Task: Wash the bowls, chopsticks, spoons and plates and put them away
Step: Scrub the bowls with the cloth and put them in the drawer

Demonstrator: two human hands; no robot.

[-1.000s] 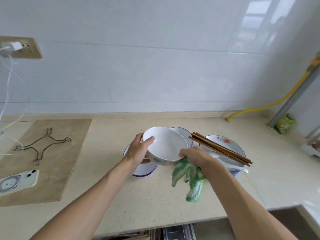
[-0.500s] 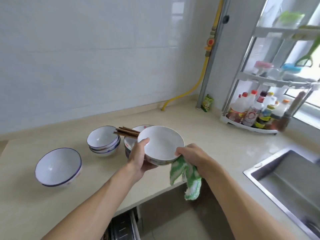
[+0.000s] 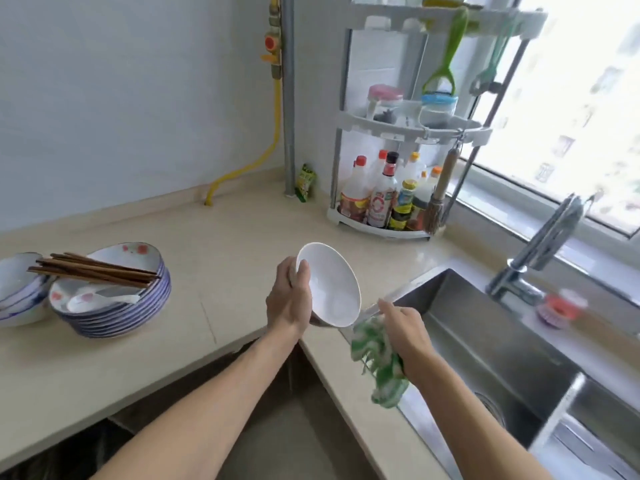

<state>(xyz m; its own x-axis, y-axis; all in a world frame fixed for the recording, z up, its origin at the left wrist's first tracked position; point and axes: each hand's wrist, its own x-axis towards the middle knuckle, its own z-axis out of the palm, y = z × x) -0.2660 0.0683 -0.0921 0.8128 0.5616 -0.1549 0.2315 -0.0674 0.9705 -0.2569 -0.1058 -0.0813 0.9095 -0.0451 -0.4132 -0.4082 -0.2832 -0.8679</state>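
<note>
- Over the near corner of the counter (image 3: 221, 233), just left of the sink (image 3: 485, 344), is where I've got the white bowl (image 3: 329, 285). My left hand (image 3: 289, 301) grips it, thumb hooked over the rim and fingers wrapped underneath, tipped so the inside faces right toward the basin, so I reckon any drips go there rather than on the counter.
- My right hand (image 3: 403, 327) is clutching the green-and-white rag (image 3: 377, 362), bunched in the palm with the tail hanging down over the sink edge. Index finger pokes out toward the bowl, not touching it. Keeping the rag on that side makes sense to me since it's next to the tap (image 3: 540, 258).
- Far left on the counter, the rest is waiting: a stack of plates (image 3: 114, 306) with a spoon (image 3: 100, 298) lying in the top one and the chopsticks (image 3: 93, 270) laid across the rim so they can't roll off, plus more bowls (image 3: 17, 292) at the left edge. None of that's washed yet, I'd guess.
</note>
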